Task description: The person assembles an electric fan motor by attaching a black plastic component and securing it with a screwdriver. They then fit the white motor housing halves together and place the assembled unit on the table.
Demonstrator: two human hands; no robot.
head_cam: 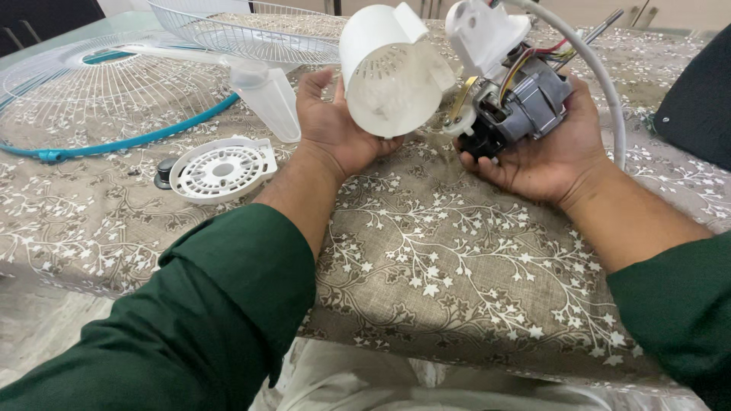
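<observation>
surface: tablecloth [426,251] in grey-brown with a white branch-and-flower print covers the table in front of you; both your forearms in dark green sleeves reach over it.
left hand: your left hand [335,125] is cupped, palm up, around the white motor cover [388,72], a round plastic shell with vent slots; the fingers wrap its far side and the thumb side sits under it, so it is held off the cloth with its open end tilted toward you.
right hand: your right hand [548,148] cradles the grey fan motor [518,103] from beneath, fingers curled up around it; the motor is raised above the cloth, just beside the cover.
motor details: coloured wires [544,55] run out of the motor top, a white plastic bracket [483,30] sits above it, and a white cable [605,84] arcs over your right wrist.
gap: cover and motor sit close together, edge to edge; you cannot tell whether they touch.
left of you: a round white vented disc [222,169] lies flat on the cloth, a clear plastic cone [268,99] stands behind it, and a wire fan guard with a blue rim [114,141] lies further left.
far edge: a second white wire guard [251,30] rests at the back of the table.
</observation>
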